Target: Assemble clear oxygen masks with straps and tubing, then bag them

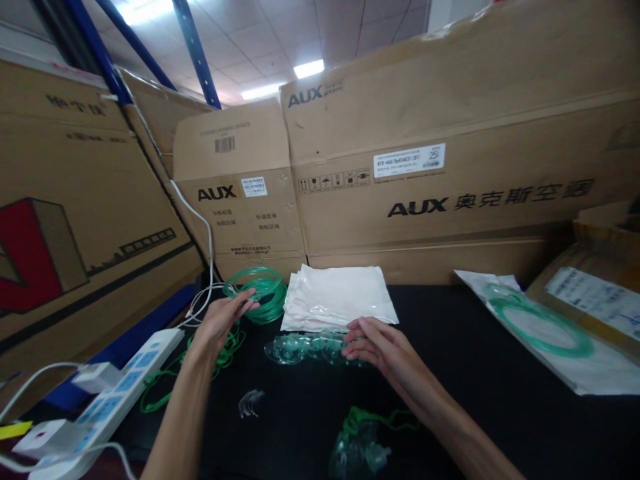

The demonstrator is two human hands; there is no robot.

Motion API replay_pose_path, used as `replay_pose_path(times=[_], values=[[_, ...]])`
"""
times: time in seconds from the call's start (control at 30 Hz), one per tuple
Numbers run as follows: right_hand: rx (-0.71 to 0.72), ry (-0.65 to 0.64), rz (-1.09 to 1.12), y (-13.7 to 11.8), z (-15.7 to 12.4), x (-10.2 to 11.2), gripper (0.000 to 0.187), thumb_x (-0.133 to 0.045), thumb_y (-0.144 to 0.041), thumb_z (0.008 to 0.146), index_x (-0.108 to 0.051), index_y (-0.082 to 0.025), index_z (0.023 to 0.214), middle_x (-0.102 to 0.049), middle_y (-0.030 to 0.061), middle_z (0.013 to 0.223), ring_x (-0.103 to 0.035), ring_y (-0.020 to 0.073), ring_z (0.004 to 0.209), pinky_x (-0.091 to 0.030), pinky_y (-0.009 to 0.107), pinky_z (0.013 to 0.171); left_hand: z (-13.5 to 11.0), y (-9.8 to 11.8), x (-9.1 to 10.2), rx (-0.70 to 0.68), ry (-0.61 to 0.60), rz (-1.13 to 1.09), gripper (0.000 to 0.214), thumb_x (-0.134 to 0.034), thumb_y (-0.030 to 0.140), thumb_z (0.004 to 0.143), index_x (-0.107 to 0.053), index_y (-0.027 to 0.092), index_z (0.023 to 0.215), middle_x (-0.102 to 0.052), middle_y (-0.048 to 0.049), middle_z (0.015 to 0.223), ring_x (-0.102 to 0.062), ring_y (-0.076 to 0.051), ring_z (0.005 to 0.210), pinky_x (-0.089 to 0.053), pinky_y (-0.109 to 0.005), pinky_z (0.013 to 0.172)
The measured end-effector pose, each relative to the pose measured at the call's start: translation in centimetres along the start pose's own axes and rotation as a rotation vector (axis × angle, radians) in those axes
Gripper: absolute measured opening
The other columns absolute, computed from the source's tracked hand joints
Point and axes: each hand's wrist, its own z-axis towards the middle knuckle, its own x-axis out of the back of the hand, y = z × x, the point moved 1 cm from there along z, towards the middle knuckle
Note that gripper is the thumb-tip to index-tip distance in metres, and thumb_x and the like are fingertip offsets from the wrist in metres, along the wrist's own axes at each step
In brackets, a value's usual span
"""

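My left hand [227, 317] reaches over the near left side of a coil of green tubing [273, 310]. Its fingers are stretched out and slightly apart; whether they touch the tubing I cannot make out. At the right end of a row of clear green plastic masks [305, 348] is my right hand [375, 343], fingers loosely bent and apart, partly covering that end. Closer to me lies one more clear mask [357, 450] with a green strap, cut off by the lower edge. Small clear curved strips [250, 403] rest between my forearms.
White plastic bags [343, 297] are stacked behind the masks. Green elastic cords [227, 353] lie beside a white power strip [125, 393] at left. Bagged green tubing [545, 327] sits at right by an open carton [595, 280]. Large cardboard boxes [350, 227] wall the back.
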Motion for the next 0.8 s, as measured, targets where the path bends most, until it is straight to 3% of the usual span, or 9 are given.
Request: replay_pose_path(times=[0.1,0.2,0.37,0.6,0.8], values=[[-0.002,-0.001,-0.004,0.0,0.0,-0.1,0.049,-0.082,-0.06,0.08,-0.074,-0.014,0.093,-0.076,0.0092,0.089,-0.075,0.0194,0.077,-0.059,0.032,0.077,1.8,-0.8,0.4,0.041,-0.007,0.012,0.023,-0.069,0.029,0.099,-0.067,0.014,0.116,-0.071,-0.0084,0.115,-0.072,-0.021,0.096,-0.062,-0.039,0.081],[-0.002,0.002,-0.006,-0.1,0.0,-0.1,0.048,-0.082,-0.06,0.08,-0.074,-0.014,0.093,-0.076,0.0082,0.088,-0.075,0.0191,0.077,-0.058,0.032,0.078,2.8,-1.7,0.6,0.066,-0.02,0.01,0.029,-0.068,0.031,0.099,-0.066,0.014,0.123,-0.069,-0.0101,0.121,-0.071,-0.023,0.1,-0.062,-0.041,0.084],[-0.005,-0.002,-0.006,-0.3,-0.2,0.1,0.045,-0.082,-0.057,0.081,-0.074,-0.015,0.095,-0.076,0.0073,0.09,-0.075,0.0186,0.079,-0.058,0.032,0.08,2.8,-2.5,1.3,0.095,-0.107,-0.003,0.026,-0.068,0.03,0.099,-0.067,0.017,0.121,-0.069,-0.0097,0.124,-0.07,-0.024,0.105,-0.061,-0.043,0.089],[-0.008,-0.017,-0.009,-0.4,-0.3,0.1,0.04,-0.08,-0.053,0.085,-0.073,-0.016,0.098,-0.076,0.0067,0.093,-0.075,0.0186,0.081,-0.057,0.032,0.082,1.8,-2.6,2.4,0.09,-0.17,0.023,0.007,-0.068,0.017,0.098,-0.071,0.011,0.098,-0.075,-0.0081,0.113,-0.073,-0.021,0.104,-0.06,-0.039,0.092],[-0.01,-0.037,-0.019,-0.6,-0.5,-0.1,0.038,-0.08,-0.052,0.085,-0.075,-0.016,0.095,-0.075,0.0067,0.093,-0.074,0.0179,0.081,-0.057,0.031,0.082,2.3,-3.3,2.7,0.094,-0.125,0.173,0.019,-0.069,0.029,0.099,-0.069,0.013,0.11,-0.072,-0.0074,0.111,-0.072,-0.02,0.095,-0.062,-0.038,0.082]])
